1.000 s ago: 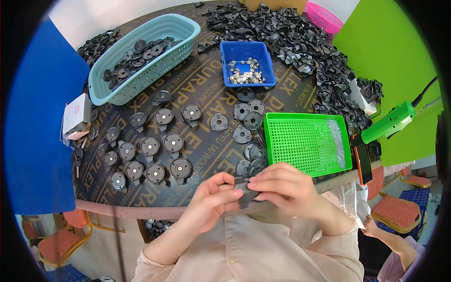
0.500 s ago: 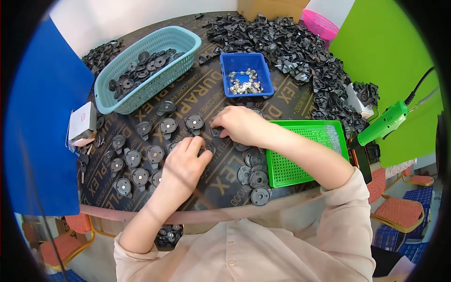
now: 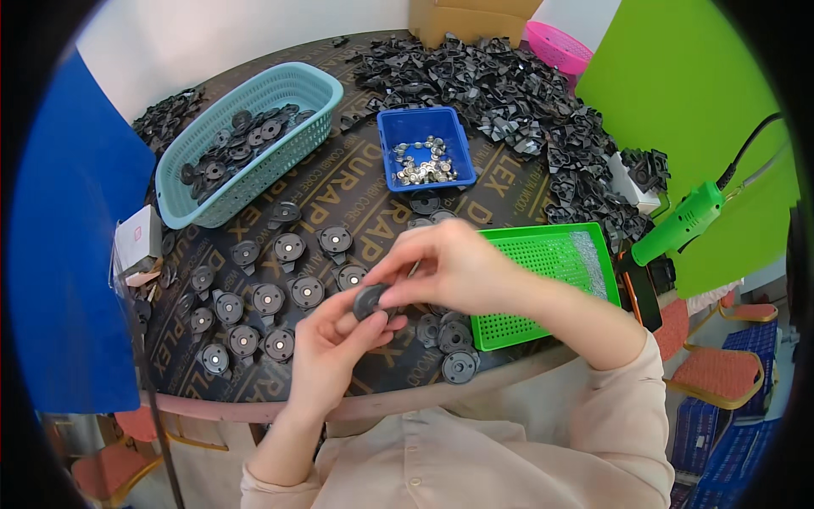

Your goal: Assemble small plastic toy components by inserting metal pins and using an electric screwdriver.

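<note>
Just above the table's near middle, both hands meet at a round black plastic part (image 3: 370, 301). My left hand (image 3: 326, 348) is closed on it, thumb in front and fingers behind. From the right, my right hand (image 3: 458, 267) pinches its edge, thumb against it; the index finger partly hides what lies between its fingertips. Left of the hands lie several similar round black parts (image 3: 307, 292) with tabs and bright metal centres. More round black discs (image 3: 459, 367), these with dark centres, lie beside and partly under my right forearm.
A blue bin (image 3: 466, 174) of small silvery metal pieces stands ahead. Far left is a teal basket (image 3: 182, 212) of black parts. A green perforated tray (image 3: 500, 332) with small clear pieces lies right, near a green electric screwdriver (image 3: 682, 225). Black plastic pieces (image 3: 475, 81) are heaped behind.
My hands have come together around one round black part, now lifted off the table. Earlier they were apart, each down among the parts. The view has shifted slightly.
</note>
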A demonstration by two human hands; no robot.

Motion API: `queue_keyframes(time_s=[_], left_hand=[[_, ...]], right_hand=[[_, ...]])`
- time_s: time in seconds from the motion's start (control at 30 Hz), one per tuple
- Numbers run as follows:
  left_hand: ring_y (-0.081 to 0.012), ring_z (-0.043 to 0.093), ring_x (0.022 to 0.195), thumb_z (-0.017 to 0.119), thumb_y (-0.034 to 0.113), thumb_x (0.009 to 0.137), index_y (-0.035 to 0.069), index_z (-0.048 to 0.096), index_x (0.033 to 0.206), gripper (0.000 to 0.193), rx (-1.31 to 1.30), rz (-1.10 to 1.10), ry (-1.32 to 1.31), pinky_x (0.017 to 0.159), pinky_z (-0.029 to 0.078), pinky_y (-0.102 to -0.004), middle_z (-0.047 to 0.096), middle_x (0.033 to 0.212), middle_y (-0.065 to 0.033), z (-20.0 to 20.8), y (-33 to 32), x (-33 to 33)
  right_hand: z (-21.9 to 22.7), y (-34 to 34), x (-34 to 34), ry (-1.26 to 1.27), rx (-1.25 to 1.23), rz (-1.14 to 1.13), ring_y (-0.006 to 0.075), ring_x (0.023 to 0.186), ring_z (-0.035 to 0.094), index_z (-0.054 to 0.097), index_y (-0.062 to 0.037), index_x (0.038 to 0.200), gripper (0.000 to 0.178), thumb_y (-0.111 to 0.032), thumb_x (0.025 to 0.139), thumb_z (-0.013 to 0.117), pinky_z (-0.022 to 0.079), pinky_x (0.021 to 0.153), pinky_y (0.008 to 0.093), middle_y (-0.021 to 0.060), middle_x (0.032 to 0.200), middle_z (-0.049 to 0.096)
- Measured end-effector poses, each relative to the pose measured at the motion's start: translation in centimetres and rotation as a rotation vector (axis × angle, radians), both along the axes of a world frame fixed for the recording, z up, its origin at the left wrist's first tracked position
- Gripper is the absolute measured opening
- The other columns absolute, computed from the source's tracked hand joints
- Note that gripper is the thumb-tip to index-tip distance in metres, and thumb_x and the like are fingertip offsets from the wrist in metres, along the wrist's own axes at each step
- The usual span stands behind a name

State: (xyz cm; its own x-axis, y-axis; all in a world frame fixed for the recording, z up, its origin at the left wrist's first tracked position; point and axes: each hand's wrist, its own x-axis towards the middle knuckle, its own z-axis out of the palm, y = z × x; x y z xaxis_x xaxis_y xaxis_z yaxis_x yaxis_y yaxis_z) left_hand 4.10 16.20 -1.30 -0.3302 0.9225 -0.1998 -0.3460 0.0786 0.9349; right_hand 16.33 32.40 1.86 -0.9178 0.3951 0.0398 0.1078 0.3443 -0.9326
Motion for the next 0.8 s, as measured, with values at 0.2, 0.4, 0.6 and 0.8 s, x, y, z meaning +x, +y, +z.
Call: queue_keyframes(time_s=[0.2, 0.4, 0.6, 0.8], left_hand=[[-0.0222, 0.069, 0.085, 0.064, -0.002, 0.085, -0.005, 0.059, 0.097, 0.014, -0.012, -0.070, -0.084, 0.072, 0.057, -0.0280, 0.068, 0.097, -0.0166, -1.3, -3.0, 1.9], [-0.0241, 0.070, 0.082, 0.063, 0.001, 0.087, -0.007, 0.061, 0.103, 0.018, -0.064, -0.063, -0.071, 0.070, 0.057, -0.0290, 0.069, 0.094, -0.0143, -1.8, -3.9, 1.9], [-0.0320, 0.070, 0.081, 0.061, 0.013, 0.091, -0.006, 0.060, 0.108, 0.026, -0.070, -0.010, -0.285, 0.067, 0.059, -0.0338, 0.068, 0.098, -0.0155, -2.3, -4.0, 1.4], [-0.0353, 0.069, 0.085, 0.057, 0.008, 0.092, -0.003, 0.061, 0.104, 0.017, -0.087, -0.041, -0.394, 0.069, 0.060, -0.0353, 0.068, 0.099, -0.0154, -2.4, -3.5, 2.1]], right_hand=[[-2.0, 11.5, -3.7, -0.348, 0.699, -0.210, 0.0294, 0.089, 0.066, 0.069, -0.0058, 0.102, 0.026, -0.010, 0.076, 0.071, 0.051, 0.081, 0.0372, 0.0149, 0.095, 0.068], [-5.5, 14.8, -5.5, -0.454, 0.705, -0.089, 0.0266, 0.087, 0.067, 0.073, -0.0063, 0.087, 0.022, -0.007, 0.066, 0.077, 0.053, 0.077, 0.0348, 0.0144, 0.088, 0.070], [-6.0, 14.6, -5.2, -0.300, 0.802, -0.289, 0.0252, 0.076, 0.067, 0.070, -0.0038, 0.084, 0.011, -0.007, 0.073, 0.071, 0.051, 0.067, 0.0327, 0.0133, 0.078, 0.068], [-5.4, 15.1, -4.8, -0.178, 0.783, -0.293, 0.0219, 0.072, 0.064, 0.064, -0.0001, 0.084, 0.007, -0.003, 0.078, 0.067, 0.050, 0.068, 0.0329, 0.0120, 0.074, 0.065]])
